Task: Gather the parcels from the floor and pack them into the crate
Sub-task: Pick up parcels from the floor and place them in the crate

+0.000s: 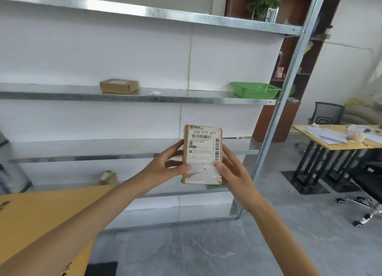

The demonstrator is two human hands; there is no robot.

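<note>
We are gripping a labelled cardboard parcel (203, 154) upright between our left hand (168, 165) and right hand (232, 170). Our fingers are curling round its side edges, thumbs pressing its label.

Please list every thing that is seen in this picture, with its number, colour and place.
held parcel: 1, brown with white label, centre
cardboard box: 1, brown, middle shelf, left
white scrap: 1, white, middle shelf, centre
basket: 1, green, middle shelf, right end
small parcel: 1, brown, low shelf, left
shelving: 1, grey metal, against the white wall
cardboard panel: 1, tan, lower left corner
desk: 1, wooden top, black legs, right, papers on it
mesh chair: 1, black, behind the desk
chair base: 1, chrome, floor at right
plant: 1, green, top, in the brown cabinet
left grip: 1, bare hand, holds the parcel's left edge
right grip: 1, bare hand, holds the parcel's right edge
</note>
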